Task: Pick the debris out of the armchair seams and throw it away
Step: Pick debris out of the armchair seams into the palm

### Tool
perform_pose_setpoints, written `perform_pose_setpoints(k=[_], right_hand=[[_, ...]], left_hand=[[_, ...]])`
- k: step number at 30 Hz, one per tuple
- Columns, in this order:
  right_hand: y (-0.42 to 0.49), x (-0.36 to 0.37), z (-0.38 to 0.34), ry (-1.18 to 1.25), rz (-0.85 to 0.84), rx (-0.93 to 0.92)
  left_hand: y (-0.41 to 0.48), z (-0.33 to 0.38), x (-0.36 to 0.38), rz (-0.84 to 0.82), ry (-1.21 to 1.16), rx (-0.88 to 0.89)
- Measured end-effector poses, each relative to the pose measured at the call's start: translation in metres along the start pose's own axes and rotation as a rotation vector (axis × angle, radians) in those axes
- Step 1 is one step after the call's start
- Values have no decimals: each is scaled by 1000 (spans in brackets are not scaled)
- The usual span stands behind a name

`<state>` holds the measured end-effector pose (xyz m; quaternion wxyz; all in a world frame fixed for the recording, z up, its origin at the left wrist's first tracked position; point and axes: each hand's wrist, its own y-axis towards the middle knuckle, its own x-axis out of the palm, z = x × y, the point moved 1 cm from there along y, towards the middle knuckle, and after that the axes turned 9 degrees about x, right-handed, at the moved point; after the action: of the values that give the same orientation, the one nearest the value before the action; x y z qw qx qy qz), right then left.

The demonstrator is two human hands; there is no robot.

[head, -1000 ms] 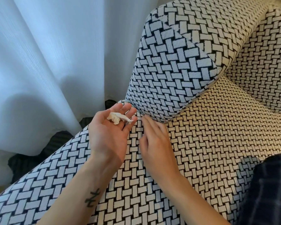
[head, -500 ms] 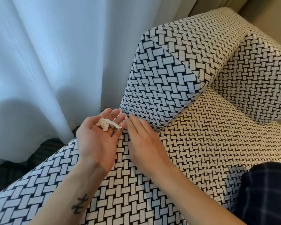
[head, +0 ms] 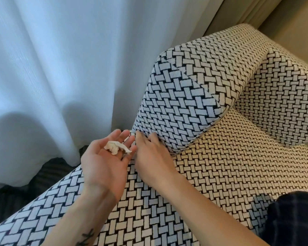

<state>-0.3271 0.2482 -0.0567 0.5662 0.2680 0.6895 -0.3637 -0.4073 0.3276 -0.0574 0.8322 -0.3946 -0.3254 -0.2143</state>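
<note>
The debris (head: 116,147), a small crumpled white wad with a thin pointed flap, lies on the fingers of the left hand (head: 105,164), which is held palm up with its grip released and the fingers loosely spread, just above the front of the armchair seat (head: 229,167). Just beside it, the right hand (head: 150,157) lies palm down on the seat, fingertips (head: 154,136) pressed into the seam where the armrest cushion (head: 181,107) meets the seat; whether they pinch anything there cannot be told, since the tips are tucked against the fabric. Compared with half a second ago, both hands keep the same pose and the wad has not shifted on the fingers, but the view has tilted upward, so hands and armrest sit lower and further right, and more of the beige wall (head: 292,23) shows behind the chair. The whole chair wears a black-and-white basket-weave fabric. A sheer white curtain (head: 60,68) hangs to the left, reaching the dark floor (head: 43,174). A dark checked garment (head: 295,219) shows at the lower right.
</note>
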Motion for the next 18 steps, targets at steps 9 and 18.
perform_pose_setpoints(k=[9, 18], right_hand=[[16, 3, -19, -143, -79, 146], [10, -2, -11, -445, -66, 59]], left_hand=[[2, 4, -1, -12, -24, -10], [1, 6, 0, -42, -17, -34]])
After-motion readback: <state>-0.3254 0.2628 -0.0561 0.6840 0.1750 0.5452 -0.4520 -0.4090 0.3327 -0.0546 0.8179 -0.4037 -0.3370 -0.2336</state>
